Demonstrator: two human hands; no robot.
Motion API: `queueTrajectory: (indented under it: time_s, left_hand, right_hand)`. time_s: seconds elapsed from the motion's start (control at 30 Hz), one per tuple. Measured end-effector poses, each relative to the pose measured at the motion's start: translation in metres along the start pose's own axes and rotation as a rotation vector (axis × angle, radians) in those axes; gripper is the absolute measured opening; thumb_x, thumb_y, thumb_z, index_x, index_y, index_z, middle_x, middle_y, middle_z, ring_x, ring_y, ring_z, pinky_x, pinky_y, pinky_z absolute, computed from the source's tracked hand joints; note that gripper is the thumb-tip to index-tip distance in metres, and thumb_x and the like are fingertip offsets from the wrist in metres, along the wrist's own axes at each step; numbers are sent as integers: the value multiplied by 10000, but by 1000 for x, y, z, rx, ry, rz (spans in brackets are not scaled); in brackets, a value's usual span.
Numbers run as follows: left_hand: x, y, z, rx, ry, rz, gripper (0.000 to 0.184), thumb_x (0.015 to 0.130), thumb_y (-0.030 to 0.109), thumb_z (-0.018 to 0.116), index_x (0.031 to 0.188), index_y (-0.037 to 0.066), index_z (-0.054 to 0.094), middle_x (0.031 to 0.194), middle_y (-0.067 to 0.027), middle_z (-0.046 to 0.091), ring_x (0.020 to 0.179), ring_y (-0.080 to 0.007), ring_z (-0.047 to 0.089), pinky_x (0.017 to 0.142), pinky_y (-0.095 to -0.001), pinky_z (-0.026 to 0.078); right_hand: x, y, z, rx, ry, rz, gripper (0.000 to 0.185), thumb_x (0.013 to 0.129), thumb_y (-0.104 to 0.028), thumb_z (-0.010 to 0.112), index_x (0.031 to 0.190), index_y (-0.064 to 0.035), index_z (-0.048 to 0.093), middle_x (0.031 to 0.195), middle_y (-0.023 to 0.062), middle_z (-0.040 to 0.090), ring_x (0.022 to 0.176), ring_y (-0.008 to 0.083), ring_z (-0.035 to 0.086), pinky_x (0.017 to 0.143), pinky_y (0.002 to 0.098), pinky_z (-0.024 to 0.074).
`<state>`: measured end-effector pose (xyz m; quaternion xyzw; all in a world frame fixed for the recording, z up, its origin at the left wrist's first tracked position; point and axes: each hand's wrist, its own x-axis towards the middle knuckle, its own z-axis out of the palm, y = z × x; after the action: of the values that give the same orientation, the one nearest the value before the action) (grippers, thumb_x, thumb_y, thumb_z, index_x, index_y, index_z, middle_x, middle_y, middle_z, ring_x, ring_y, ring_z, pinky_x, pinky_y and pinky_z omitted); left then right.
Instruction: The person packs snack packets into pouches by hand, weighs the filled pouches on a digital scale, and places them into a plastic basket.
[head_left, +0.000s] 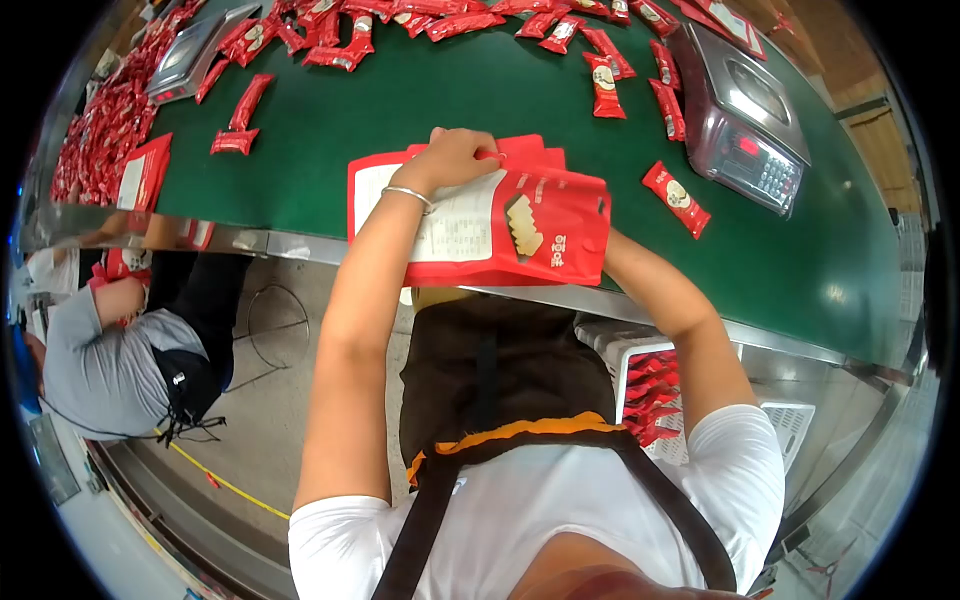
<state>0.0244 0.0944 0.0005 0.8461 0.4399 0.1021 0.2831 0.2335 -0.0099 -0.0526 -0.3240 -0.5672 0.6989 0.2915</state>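
A few flat red pouches with cream label panels are stacked at the front edge of the green table, the top one showing pale wafer-like pieces. Over their far edge bends my left hand, a bracelet at its wrist, with fingers curled and closed on the pouch. My right forearm runs behind the pouches from the right, so its hand and fingers are hidden. Right of the stack lies a single small red packet, touched by neither hand.
A digital scale stands at right and another scale at far left. Small red packets lie scattered along the back, with a large heap at left. Below the table is a white crate. A seated person is at left.
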Motion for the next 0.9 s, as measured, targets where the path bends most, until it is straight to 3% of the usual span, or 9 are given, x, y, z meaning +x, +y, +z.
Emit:
queueTrajectory:
  time_s: [0.07,0.13,0.27,0.4,0.6,0.67,0.73,0.8,0.9]
  left_hand:
    - [6,-10,-4,-90,-142,11,178,848,230,674,943,81,698,889,-118,675,846,-246,636,921,-447,394]
    - [0,-21,-8,-99,132,127,156,840,195,680,803,44,664,714,-118,628,687,-256,624,888,-414,400]
    - [-33,-16,-4,174,328,3,88,864,139,640,940,105,669,1011,-82,681,1023,-240,626,1010,-494,336]
    - [-87,38,4,280,517,-109,441,934,163,547,1370,113,503,1494,-104,439,1450,-299,320,1184,-571,104]
    - [-71,47,41,366,395,-248,552,1014,248,436,1513,45,315,1607,-180,240,1482,-397,208,1162,-658,98]
    - [-69,44,40,353,363,-218,557,1016,238,432,1517,33,300,1608,-182,238,1488,-393,192,1174,-635,97]
    - [-71,44,39,334,375,-204,561,1015,234,435,1518,27,296,1609,-183,235,1489,-393,189,1179,-625,94]
    - [-72,44,38,306,393,-202,565,1014,229,438,1519,21,292,1610,-184,232,1490,-393,186,1184,-616,90]
    - [-72,45,36,231,384,-204,570,1002,220,464,1513,19,309,1608,-184,236,1491,-387,189,1186,-612,83]
  right_hand:
    - [-3,1,-1,5,23,-2,455,805,-132,701,1245,-76,602,1122,161,624,1032,358,599,910,421,498]
    - [0,4,-2,25,46,-4,449,803,-136,702,1237,-75,604,1131,161,625,1039,358,599,916,421,497]
    - [8,13,0,68,70,-21,437,800,-142,704,1221,-72,609,1150,161,627,1053,359,599,928,420,495]
    - [8,19,6,55,106,-54,426,796,-149,706,1204,-69,613,1169,162,629,1067,361,599,940,419,493]
    - [-3,14,7,-59,177,-78,409,792,-159,709,1179,-65,620,1198,163,631,1087,362,599,958,418,490]
    - [-24,-8,-2,-386,350,-135,404,790,-163,710,1171,-64,622,1207,163,632,1094,363,599,964,418,489]
    - [-67,-47,-42,-1239,498,-314,480,796,-179,708,1247,-59,597,1240,183,618,1156,349,578,1008,431,459]
    - [-124,-61,-76,-1418,911,-202,535,799,-161,698,1308,-62,565,1267,188,598,1179,377,554,1024,446,439]
    - [-166,-32,-116,-1385,822,87,570,865,-198,677,1410,-144,518,1196,171,601,1112,366,572,969,434,464]
